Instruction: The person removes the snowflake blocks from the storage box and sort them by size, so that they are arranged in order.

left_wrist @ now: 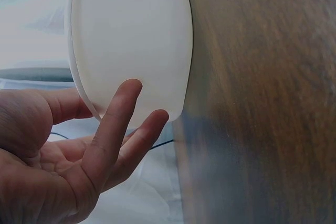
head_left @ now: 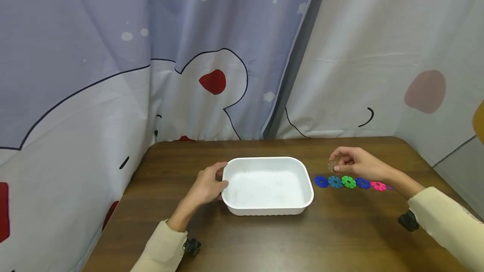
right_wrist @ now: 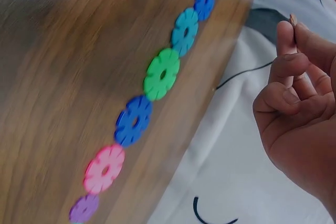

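My left hand (head_left: 207, 186) grips the left end of a white plastic tray (head_left: 267, 212). In the left wrist view its fingertips (left_wrist: 131, 88) lie against the tray's outer wall (left_wrist: 134, 35), with another digit reaching past the rim. Up on the right, my right hand (head_left: 353, 162) pinches a small brownish notched disc (head_left: 331, 166) between thumb and forefinger; the right wrist view shows it edge-on (right_wrist: 293, 20). Just in front of that hand is a row of notched plastic discs: blue (head_left: 321, 181), teal (head_left: 335, 181), green (head_left: 348, 181), blue (head_left: 363, 183), pink (head_left: 378, 186) and purple (right_wrist: 84, 208).
All of this is on a brown wooden table (head_left: 264, 242). Patterned curtains (head_left: 227, 20) hang behind its back edge and down both sides. The right forearm partly covers the right end of the disc row in the head view.
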The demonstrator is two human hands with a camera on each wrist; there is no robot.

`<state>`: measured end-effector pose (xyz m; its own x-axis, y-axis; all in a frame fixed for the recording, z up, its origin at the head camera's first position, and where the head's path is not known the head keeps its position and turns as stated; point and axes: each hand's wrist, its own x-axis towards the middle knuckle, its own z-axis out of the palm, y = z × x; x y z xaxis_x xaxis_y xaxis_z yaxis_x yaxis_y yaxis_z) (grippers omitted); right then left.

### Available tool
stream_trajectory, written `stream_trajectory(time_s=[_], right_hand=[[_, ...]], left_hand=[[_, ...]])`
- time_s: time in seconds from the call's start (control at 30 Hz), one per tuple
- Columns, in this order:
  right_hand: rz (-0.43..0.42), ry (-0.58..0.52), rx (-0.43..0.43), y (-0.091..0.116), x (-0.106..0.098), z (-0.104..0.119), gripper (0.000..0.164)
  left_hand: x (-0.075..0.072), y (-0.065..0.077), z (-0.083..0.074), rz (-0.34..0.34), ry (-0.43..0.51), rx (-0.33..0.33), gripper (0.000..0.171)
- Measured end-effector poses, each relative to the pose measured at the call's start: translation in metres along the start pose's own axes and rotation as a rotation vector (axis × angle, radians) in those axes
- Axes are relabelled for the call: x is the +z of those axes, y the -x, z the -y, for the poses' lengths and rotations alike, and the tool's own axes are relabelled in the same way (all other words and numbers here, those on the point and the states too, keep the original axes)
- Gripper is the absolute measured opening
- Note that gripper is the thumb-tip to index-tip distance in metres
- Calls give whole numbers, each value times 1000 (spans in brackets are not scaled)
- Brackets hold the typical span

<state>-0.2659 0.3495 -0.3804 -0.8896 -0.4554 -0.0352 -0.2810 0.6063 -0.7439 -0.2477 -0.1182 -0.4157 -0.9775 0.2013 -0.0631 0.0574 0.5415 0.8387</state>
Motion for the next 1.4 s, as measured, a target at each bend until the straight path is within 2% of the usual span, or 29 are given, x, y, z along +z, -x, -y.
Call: stream_trajectory(time_s=[0.4,0.7,0.93,1.07,1.17,1.4], right_hand=[[-85,85,1,29,-25,-17,22],[-141,83,21,60,-49,-57,25],[-202,107,119,96,-72,-86,25],[-244,103,198,116,-77,-98,27],[-277,140,261,129,-81,-107,32],[-324,173,330,160,-87,-129,31]], left_hand=[[-3,2,2,-10,-9,20,60],[-4,3,2,-9,-16,14,60],[1,1,-1,2,1,6,61],[1,0,-5,17,-6,11,62],[0,0,-7,25,-16,18,61],[0,3,-5,35,-4,15,62]])
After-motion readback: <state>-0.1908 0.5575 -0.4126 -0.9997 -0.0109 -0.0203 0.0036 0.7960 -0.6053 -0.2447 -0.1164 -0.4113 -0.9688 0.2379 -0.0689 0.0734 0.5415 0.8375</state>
